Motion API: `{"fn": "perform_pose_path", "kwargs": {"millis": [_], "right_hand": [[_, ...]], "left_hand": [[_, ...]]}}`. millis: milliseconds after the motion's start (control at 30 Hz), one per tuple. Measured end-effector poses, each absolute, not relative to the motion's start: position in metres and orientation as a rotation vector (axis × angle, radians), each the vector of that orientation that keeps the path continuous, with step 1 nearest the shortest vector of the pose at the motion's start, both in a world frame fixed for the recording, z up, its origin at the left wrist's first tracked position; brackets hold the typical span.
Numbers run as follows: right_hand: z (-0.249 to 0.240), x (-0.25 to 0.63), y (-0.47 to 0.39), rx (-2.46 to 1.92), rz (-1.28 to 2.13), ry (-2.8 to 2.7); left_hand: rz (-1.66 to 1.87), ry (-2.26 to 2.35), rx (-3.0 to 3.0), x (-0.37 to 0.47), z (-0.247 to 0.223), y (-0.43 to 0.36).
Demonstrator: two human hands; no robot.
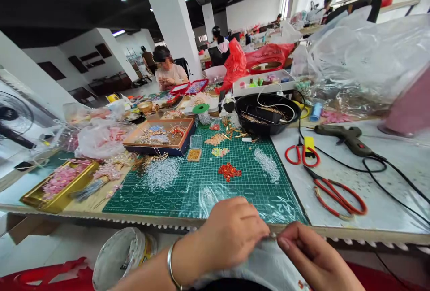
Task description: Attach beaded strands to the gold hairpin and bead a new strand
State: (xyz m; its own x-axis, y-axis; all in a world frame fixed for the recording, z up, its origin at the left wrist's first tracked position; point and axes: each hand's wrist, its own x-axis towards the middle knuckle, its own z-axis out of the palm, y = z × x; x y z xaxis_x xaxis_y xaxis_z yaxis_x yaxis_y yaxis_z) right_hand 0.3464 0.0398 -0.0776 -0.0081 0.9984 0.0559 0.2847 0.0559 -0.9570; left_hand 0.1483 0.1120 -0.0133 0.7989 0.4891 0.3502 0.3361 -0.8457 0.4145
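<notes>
My left hand [228, 232], with a silver bangle [170, 264] at the wrist, is closed in a pinch at the table's front edge. My right hand [309, 253] pinches close beside it, thumb against forefinger. A tiny shiny piece [273, 236] shows between the fingertips of both hands, too small to name. Beyond them lies a green cutting mat [208, 192] under clear film. On it are a pile of red-orange beads [229, 171], a clear bead pile [268, 165], a larger whitish bead pile [163, 173] and a small box of gold beads [194, 154].
To the right lie red-handled scissors [339, 197], smaller red-handled snips [302, 154] and a glue gun [346, 138] with its cord. A black basin [268, 114] and a bead tray [159, 135] stand behind. A bucket [117, 259] is below; a co-worker [168, 70] sits opposite.
</notes>
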Motion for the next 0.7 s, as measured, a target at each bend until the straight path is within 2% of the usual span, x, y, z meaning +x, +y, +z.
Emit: {"fn": "perform_pose_path", "kwargs": {"millis": [267,500,700], "right_hand": [[-0.065,0.363,0.039,-1.505,1.064,-1.200],[-0.055,0.375,0.037,-1.530,0.887,-1.494],[-0.047,0.373,0.036,-1.575,0.899,-1.519]], "left_hand": [[0.418,1.084,2.570,0.188,-0.039,0.193],[0.267,1.073,2.582,0.221,-0.066,0.219],[0.348,1.034,2.377,0.222,-0.046,0.217]]}}
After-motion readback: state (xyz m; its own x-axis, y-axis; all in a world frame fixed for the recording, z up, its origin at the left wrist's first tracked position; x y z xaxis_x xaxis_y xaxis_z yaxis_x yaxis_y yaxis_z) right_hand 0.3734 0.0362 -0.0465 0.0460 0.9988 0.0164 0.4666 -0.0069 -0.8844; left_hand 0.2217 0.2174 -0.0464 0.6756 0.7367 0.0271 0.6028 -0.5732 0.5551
